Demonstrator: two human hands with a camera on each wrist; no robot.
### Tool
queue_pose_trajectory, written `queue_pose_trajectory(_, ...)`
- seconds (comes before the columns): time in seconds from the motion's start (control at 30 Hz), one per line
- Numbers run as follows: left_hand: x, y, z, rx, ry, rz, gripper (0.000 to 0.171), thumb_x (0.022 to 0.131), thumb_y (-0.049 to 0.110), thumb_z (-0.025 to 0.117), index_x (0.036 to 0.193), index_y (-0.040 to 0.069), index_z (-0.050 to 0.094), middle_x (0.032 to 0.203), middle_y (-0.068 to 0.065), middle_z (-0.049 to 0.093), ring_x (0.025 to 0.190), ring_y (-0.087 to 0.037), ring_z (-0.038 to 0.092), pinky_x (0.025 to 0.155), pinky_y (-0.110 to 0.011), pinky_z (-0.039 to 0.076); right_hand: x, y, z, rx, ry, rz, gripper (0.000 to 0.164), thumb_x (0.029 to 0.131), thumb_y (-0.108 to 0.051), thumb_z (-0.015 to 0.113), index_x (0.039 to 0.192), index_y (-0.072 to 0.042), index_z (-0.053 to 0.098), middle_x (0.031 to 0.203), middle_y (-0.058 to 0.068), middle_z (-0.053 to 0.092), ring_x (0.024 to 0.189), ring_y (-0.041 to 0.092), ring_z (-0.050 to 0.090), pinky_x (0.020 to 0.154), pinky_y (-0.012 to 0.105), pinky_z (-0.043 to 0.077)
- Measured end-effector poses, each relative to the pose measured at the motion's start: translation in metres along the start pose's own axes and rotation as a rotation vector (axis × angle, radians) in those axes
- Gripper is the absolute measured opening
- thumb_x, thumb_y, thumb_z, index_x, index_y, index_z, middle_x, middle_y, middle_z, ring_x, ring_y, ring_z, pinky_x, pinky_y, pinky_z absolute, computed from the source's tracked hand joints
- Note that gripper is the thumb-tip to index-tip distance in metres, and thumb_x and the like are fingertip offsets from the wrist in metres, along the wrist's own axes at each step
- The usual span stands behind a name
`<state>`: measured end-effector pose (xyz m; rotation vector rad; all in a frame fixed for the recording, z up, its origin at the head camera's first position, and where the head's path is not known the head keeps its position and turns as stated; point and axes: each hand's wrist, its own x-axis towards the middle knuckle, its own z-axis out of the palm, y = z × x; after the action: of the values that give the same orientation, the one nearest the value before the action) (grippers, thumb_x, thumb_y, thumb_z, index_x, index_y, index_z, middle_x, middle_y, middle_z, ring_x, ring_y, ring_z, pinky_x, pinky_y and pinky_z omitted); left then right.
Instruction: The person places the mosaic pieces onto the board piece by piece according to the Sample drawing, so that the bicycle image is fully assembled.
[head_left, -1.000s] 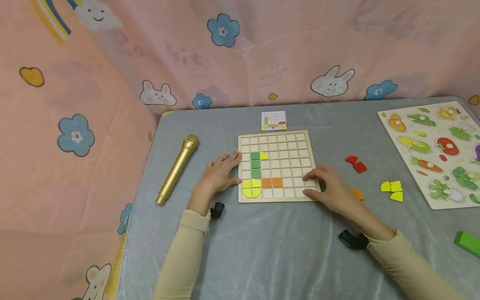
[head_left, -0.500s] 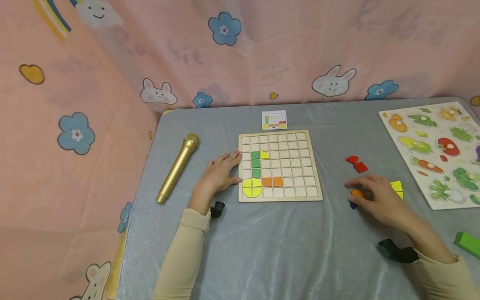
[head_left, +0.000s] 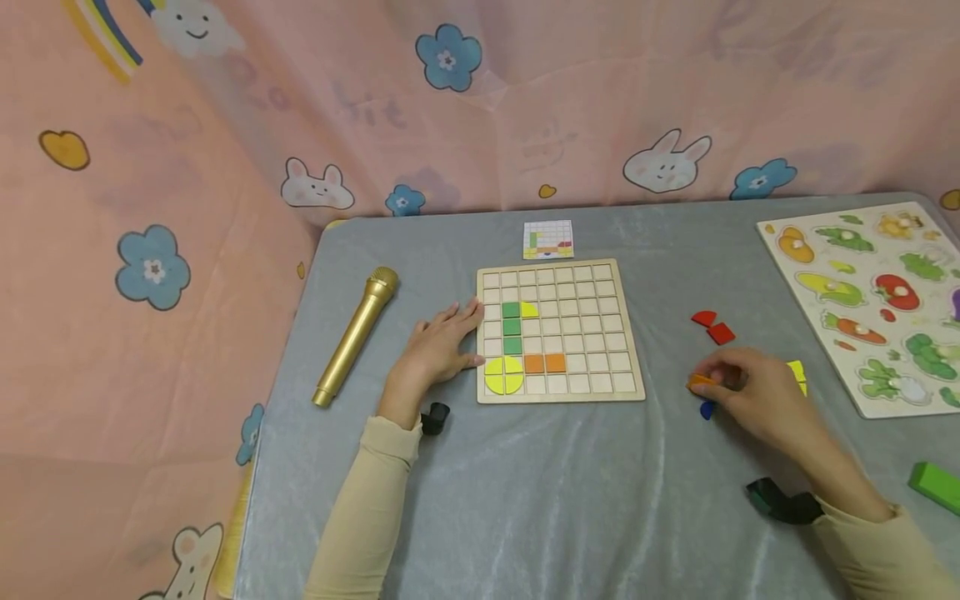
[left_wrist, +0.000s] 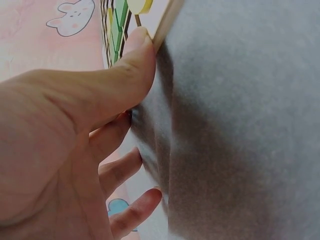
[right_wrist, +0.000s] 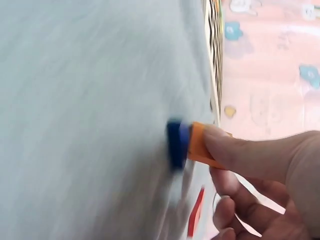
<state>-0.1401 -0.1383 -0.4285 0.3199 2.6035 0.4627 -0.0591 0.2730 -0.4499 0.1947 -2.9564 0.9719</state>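
Note:
A wooden grid board (head_left: 588,321) lies mid-table with green squares (head_left: 512,327), two orange squares (head_left: 543,363), a yellow circle of quarter pieces (head_left: 503,376) and one lone yellow quarter (head_left: 529,310) in its cells. At its left edge rests my left hand (head_left: 438,346), fingers extended; the thumb touches the rim in the left wrist view. To the right of the board my right hand (head_left: 757,392) pinches an orange square tile (right_wrist: 201,145) between thumb and fingers. Beside that tile is a dark blue piece (right_wrist: 176,144), on the cloth in the head view.
A small pattern card (head_left: 548,240) lies behind the board. Red pieces (head_left: 721,334) and partly hidden yellow pieces (head_left: 797,375) lie around the right hand. A gold microphone (head_left: 356,337) is at left; a vegetable puzzle board (head_left: 840,267) and green block (head_left: 935,487) are at right.
My right hand has left the board's right edge, moved right to the loose pieces and taken hold of the orange tile. The left hand has stayed in place.

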Motion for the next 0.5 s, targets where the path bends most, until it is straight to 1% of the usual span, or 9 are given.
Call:
queue_pose_trajectory(0.07, 0.000, -0.001, 0.000, 0.001, -0.004, -0.002, 0.091, 0.098, 0.034, 0.074, 0.171, 0.027, 0.020, 0.178, 0.011, 0.013, 0.168, -0.023, 0.011, 0.131, -0.062, 0.014, 0.004, -0.008, 0.005, 0.013, 0.018, -0.026, 0.017, 0.081, -0.005, 0.091, 0.094, -0.007, 0.080, 0.083, 0.003, 0.070, 0.074, 0.003, 0.051, 0.067, 0.018, 0.038)
queue_pose_trajectory(0.13, 0.001, -0.001, 0.001, 0.001, -0.005, -0.002, 0.090, 0.099, 0.034, 0.074, 0.171, 0.027, 0.020, 0.178, 0.011, 0.013, 0.168, -0.023, 0.011, 0.131, -0.062, 0.013, 0.010, -0.018, 0.011, 0.020, 0.017, -0.053, 0.017, 0.081, -0.005, 0.091, 0.096, -0.007, 0.082, 0.087, 0.006, 0.074, 0.079, 0.008, 0.058, 0.071, 0.021, 0.042)
queue_pose_trajectory(0.2, 0.001, -0.001, 0.001, 0.003, -0.004, -0.002, 0.090, 0.099, 0.034, 0.074, 0.171, 0.027, 0.020, 0.178, 0.011, 0.012, 0.168, -0.022, 0.011, 0.131, -0.062, 0.014, 0.015, -0.028, 0.018, 0.029, 0.001, -0.074, 0.016, 0.084, -0.005, 0.089, 0.098, -0.008, 0.083, 0.093, 0.009, 0.077, 0.085, 0.017, 0.063, 0.076, 0.027, 0.046)
queue_pose_trajectory(0.3, 0.001, -0.001, 0.001, 0.003, -0.001, 0.004, 0.090, 0.099, 0.034, 0.074, 0.171, 0.027, 0.020, 0.178, 0.011, 0.013, 0.168, -0.022, 0.011, 0.130, -0.062, 0.014, 0.022, -0.044, 0.027, 0.048, -0.018, -0.089, 0.013, 0.087, -0.005, 0.086, 0.099, -0.008, 0.084, 0.099, 0.012, 0.079, 0.093, 0.027, 0.065, 0.079, 0.037, 0.047)
queue_pose_trajectory(0.37, 0.001, -0.001, 0.001, 0.004, 0.000, 0.008, 0.090, 0.098, 0.034, 0.074, 0.171, 0.027, 0.020, 0.178, 0.011, 0.013, 0.168, -0.023, 0.011, 0.131, -0.062, 0.014, 0.026, -0.052, 0.032, 0.061, -0.024, -0.086, 0.010, 0.088, -0.007, 0.085, 0.098, -0.009, 0.084, 0.096, 0.011, 0.078, 0.091, 0.025, 0.063, 0.078, 0.036, 0.046)
queue_pose_trajectory(0.5, 0.001, -0.001, 0.001, -0.001, 0.001, 0.006, 0.091, 0.098, 0.033, 0.075, 0.171, 0.027, 0.021, 0.178, 0.011, 0.013, 0.168, -0.023, 0.011, 0.131, -0.063, 0.012, 0.036, -0.066, 0.042, 0.097, -0.030, -0.078, 0.006, 0.089, -0.009, 0.086, 0.091, -0.012, 0.082, 0.079, 0.003, 0.071, 0.077, 0.017, 0.056, 0.067, 0.028, 0.043)
